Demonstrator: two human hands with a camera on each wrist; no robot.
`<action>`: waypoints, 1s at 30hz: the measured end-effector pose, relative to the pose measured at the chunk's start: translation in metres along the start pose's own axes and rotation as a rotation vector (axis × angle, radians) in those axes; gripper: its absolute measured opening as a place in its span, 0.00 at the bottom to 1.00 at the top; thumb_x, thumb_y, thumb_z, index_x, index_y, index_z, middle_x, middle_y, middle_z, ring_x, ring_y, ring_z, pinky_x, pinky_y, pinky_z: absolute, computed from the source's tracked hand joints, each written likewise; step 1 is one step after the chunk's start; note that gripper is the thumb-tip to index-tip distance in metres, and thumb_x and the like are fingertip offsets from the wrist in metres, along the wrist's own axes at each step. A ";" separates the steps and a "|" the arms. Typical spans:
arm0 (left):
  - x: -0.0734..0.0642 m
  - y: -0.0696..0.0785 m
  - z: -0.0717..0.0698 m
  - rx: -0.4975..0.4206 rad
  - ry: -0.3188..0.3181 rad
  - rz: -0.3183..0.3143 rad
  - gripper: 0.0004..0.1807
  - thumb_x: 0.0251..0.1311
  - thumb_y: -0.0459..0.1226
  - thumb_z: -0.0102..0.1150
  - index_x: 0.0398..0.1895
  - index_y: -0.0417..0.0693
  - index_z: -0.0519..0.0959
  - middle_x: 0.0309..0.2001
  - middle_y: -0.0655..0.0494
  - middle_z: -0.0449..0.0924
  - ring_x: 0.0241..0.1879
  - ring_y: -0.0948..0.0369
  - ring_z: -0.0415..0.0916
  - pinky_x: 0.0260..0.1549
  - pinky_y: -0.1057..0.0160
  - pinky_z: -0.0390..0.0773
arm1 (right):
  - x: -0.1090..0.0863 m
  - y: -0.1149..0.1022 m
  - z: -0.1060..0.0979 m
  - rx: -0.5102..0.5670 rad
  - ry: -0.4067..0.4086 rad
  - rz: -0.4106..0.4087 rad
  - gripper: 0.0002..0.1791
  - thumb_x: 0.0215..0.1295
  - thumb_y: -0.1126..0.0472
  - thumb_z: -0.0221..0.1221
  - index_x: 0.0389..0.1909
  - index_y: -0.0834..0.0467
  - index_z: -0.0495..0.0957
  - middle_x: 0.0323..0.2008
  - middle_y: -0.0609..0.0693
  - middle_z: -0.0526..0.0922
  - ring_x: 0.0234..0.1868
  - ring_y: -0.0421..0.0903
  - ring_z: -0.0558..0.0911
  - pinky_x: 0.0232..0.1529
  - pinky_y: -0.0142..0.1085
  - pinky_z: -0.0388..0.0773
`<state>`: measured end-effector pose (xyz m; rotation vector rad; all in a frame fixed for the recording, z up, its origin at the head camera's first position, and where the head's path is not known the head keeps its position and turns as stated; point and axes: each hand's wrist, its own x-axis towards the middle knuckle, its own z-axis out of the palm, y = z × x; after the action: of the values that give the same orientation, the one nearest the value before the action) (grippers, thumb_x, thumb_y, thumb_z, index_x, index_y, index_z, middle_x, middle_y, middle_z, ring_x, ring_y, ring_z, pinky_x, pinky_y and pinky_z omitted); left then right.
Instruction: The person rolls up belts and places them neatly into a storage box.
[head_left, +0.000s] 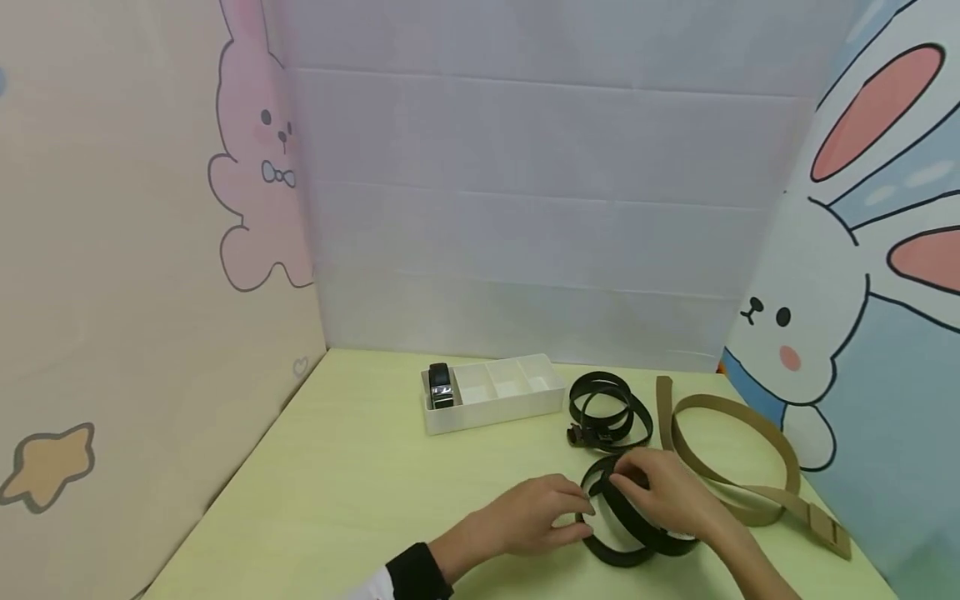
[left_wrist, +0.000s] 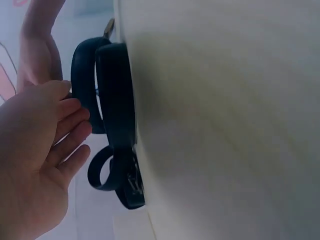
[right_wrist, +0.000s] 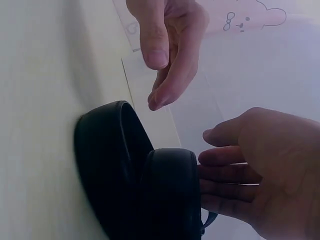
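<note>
A loosely coiled black belt (head_left: pixel 632 518) stands on edge on the table in front of both hands. My right hand (head_left: pixel 667 492) is over its right side. In the right wrist view the fingertips of that hand touch or nearly touch the belt's (right_wrist: pixel 172 185) edge, with the thumb away from it. On the left side of the coil is my left hand (head_left: pixel 528 515), its fingers loosely bent. The left wrist view shows these fingers beside the belt (left_wrist: pixel 116 90), not wrapped round it. The buckle of this belt cannot be made out.
Behind the coil lies another black belt (head_left: pixel 588 436), narrow and looped. A tan webbing belt (head_left: pixel 791 467) with a tan buckle (head_left: pixel 825 527) curls at the right. Farther back stands a white divided tray (head_left: pixel 498 408); its left compartment holds a rolled black belt (head_left: pixel 440 383) with a silver buckle.
</note>
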<state>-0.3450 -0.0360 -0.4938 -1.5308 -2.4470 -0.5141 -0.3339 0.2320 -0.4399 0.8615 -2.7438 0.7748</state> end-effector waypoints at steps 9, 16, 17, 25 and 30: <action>0.005 0.013 0.010 0.155 -0.152 0.046 0.08 0.79 0.43 0.70 0.54 0.60 0.93 0.53 0.69 0.92 0.55 0.75 0.85 0.56 0.82 0.77 | -0.028 -0.004 0.021 -0.053 -0.063 0.039 0.10 0.73 0.54 0.75 0.34 0.48 0.84 0.28 0.35 0.81 0.27 0.26 0.72 0.30 0.30 0.68; -0.013 0.001 -0.009 0.157 -0.169 0.009 0.08 0.77 0.36 0.70 0.46 0.60 0.95 0.46 0.69 0.92 0.48 0.75 0.84 0.50 0.82 0.77 | -0.027 -0.006 0.029 0.067 -0.062 -0.004 0.08 0.78 0.57 0.70 0.35 0.49 0.85 0.29 0.34 0.82 0.28 0.26 0.73 0.31 0.30 0.68; -0.019 -0.002 -0.012 0.157 -0.162 0.003 0.08 0.77 0.36 0.70 0.45 0.60 0.95 0.45 0.69 0.92 0.47 0.75 0.84 0.49 0.82 0.77 | -0.027 -0.005 0.030 0.084 -0.041 -0.033 0.07 0.78 0.59 0.70 0.36 0.50 0.85 0.30 0.35 0.83 0.29 0.26 0.73 0.31 0.30 0.68; -0.071 -0.029 -0.037 0.094 -0.129 -0.145 0.08 0.70 0.32 0.72 0.40 0.56 0.95 0.41 0.68 0.91 0.45 0.72 0.85 0.50 0.77 0.81 | -0.023 -0.017 0.030 0.210 -0.009 -0.125 0.03 0.81 0.59 0.68 0.43 0.51 0.89 0.37 0.38 0.88 0.35 0.27 0.75 0.36 0.30 0.71; -0.102 -0.046 -0.050 0.031 -0.104 -0.239 0.08 0.68 0.29 0.72 0.38 0.52 0.95 0.40 0.65 0.91 0.46 0.70 0.85 0.53 0.70 0.85 | -0.020 -0.026 0.036 0.238 0.012 -0.280 0.05 0.78 0.63 0.69 0.45 0.48 0.88 0.37 0.40 0.87 0.37 0.27 0.74 0.37 0.29 0.72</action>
<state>-0.3423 -0.1587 -0.4922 -1.2909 -2.7229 -0.4440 -0.3026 0.2052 -0.4654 1.2486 -2.4752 1.0543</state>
